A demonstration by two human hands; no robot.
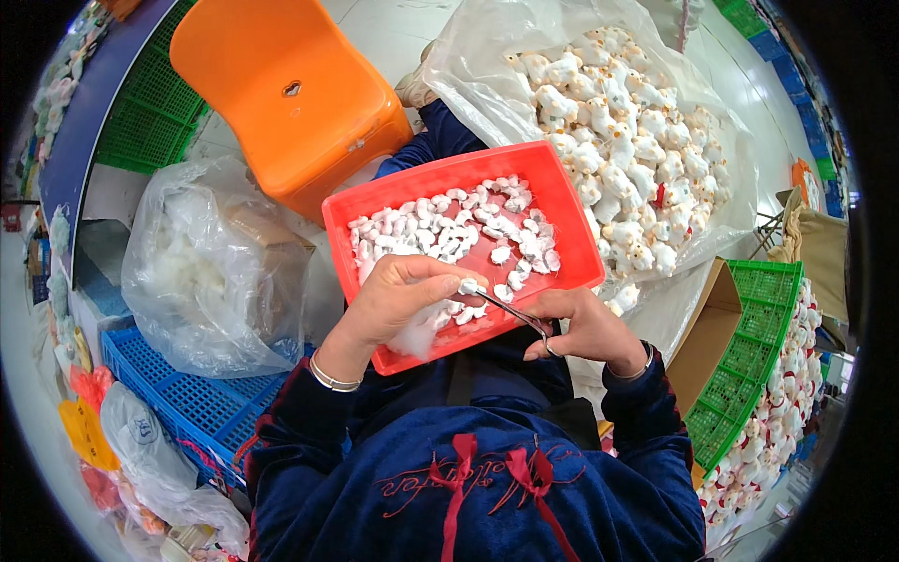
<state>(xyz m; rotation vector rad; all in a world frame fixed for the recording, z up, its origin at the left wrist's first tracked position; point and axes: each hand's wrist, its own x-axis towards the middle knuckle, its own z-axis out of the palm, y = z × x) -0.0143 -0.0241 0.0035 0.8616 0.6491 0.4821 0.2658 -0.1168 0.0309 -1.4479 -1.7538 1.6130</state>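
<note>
My left hand (398, 298) pinches a small white plush piece (471, 287) between thumb and fingers, above the near side of a red plastic tray (582, 245). In my right hand (595, 328) are slim metal forceps (521, 317) with ring handles; their tips reach the plush piece, and whether they are inside it I cannot tell. Below my left hand a tuft of white stuffing (414, 335) lies at the tray's near edge. Many small white plush pieces (426, 225) are spread over the tray's bottom, which shows red between them. The tray rests at my lap.
An orange plastic chair (281, 94) stands ahead on the left. Left of the tray, a clear bag of white stuffing (192, 272) sits by a blue crate (187, 393). A large clear bag of white plush toys (637, 150) is ahead right. A green crate (754, 347) and cardboard box (707, 332) flank my right arm.
</note>
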